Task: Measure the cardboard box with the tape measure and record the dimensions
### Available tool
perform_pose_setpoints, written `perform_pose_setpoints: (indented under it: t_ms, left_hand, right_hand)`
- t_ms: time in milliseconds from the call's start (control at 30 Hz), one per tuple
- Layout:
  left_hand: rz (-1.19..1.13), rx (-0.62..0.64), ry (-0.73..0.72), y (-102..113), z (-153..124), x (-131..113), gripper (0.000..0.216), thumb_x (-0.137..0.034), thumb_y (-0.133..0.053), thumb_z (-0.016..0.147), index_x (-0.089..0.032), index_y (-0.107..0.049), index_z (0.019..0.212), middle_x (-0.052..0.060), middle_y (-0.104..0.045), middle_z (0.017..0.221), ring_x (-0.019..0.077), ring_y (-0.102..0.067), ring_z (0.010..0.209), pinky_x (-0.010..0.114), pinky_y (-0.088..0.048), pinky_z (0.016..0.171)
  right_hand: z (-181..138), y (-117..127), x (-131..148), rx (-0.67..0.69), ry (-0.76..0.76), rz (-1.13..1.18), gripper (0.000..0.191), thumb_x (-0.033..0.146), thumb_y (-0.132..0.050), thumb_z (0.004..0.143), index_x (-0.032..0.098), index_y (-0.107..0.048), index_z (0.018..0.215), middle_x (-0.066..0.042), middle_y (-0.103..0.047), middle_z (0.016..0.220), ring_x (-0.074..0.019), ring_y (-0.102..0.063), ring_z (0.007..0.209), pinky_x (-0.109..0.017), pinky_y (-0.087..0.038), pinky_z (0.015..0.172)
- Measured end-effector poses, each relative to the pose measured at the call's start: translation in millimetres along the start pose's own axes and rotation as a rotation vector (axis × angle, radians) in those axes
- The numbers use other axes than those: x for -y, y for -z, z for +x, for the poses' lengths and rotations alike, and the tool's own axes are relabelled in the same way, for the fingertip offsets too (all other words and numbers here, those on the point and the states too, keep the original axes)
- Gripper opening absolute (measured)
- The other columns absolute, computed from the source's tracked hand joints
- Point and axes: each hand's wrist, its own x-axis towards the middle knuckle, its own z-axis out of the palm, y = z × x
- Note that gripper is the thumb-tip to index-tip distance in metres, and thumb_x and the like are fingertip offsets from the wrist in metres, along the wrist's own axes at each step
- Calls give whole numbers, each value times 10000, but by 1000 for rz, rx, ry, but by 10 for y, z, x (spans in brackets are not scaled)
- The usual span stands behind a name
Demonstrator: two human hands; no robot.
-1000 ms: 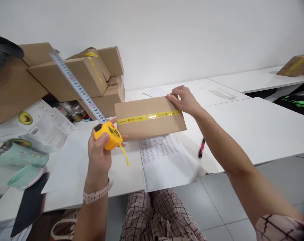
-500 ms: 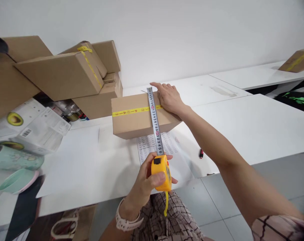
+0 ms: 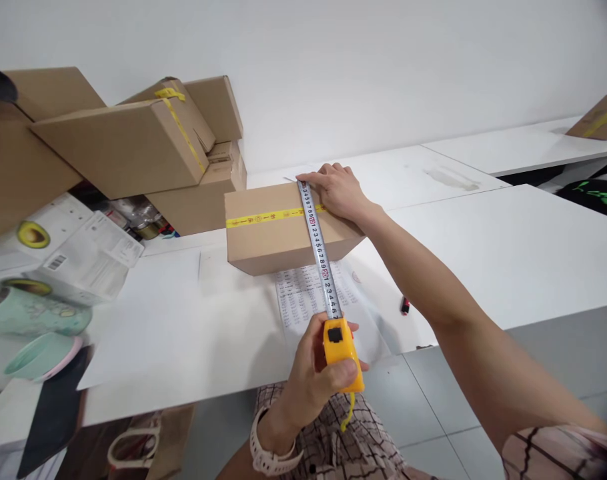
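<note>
My left hand point(image 3: 321, 377) is closed around the case of a yellow tape measure point(image 3: 341, 347), low in front of my lap. Its silver blade point(image 3: 319, 247) runs out across the top of a cardboard box point(image 3: 268, 240) with printed yellow tape. My right hand point(image 3: 341, 192) bears on the box's right part, its bent fingers at the far edge. The index finger reaches left and touches the blade's end there; its fingertip partly covers that end. Beneath the box's near side lies a printed sheet point(image 3: 298, 300) with rows of figures.
Cardboard boxes point(image 3: 128, 147) are stacked at the left against the wall. Nearer stand a white carton point(image 3: 83, 260) with avocado pictures and a mint-green bowl point(image 3: 41, 357). A small red-and-black object point(image 3: 405, 306) lies right of the sheet. Another box point(image 3: 598, 117) sits far right.
My left hand has shifted right and slightly down with the tape case, slanting the blade more. My right index finger has come down onto the blade's end, which it was beside before.
</note>
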Motion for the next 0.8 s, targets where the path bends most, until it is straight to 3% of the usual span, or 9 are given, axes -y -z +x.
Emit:
perform_pose_setpoints:
  t_ms: [200,300,433,633,800]
  left_hand:
    - [28,-1,14,2,-11,1,612,-520,-825,742,-250,-537,1210,125,-587,1331,244,-722,890,346,-585,718]
    - [212,-119,6,29,-100,80,620,-467,-821,758,-262,-525,1264,121,-611,1306,277,-693,1003,368,-584,795]
    - [506,-293,-83,193,-238,287,709,-342,-820,761,-267,-448,1360,129,-604,1346,302,-621,1179,419,-547,962]
    - [511,-225,-95,559,-341,562,660,-341,-779,794,-238,-447,1354,105,-658,1250,265,-673,1107,372,-577,895]
    - [522,-191,-100,623,-342,582,697,-357,-804,778,-243,-446,1366,94,-669,1227,266,-681,1117,363,-582,899]
  right_hand:
    - [-16,18,34,-1,-43,-2,521,379,-206,1063,295,-601,1392,-129,-633,1089,-321,-523,1035,-507,-383,940]
    - [-35,18,55,-29,-73,-24,523,414,-217,1065,244,-540,1439,-138,-644,1138,-331,-521,1091,-520,-381,980]
    - [-160,41,152,-74,-59,-83,579,565,-258,1048,188,-601,1325,-152,-633,1190,-351,-518,1161,-548,-364,1034]
    - [-769,151,452,-189,-16,-162,638,677,-265,1009,246,-558,1378,-130,-609,1268,-341,-514,1231,-557,-341,1082]
    - [-1400,-47,529,-259,-29,-134,636,711,-386,965,261,-601,1361,-142,-629,1267,-357,-544,1222,-565,-338,1081]
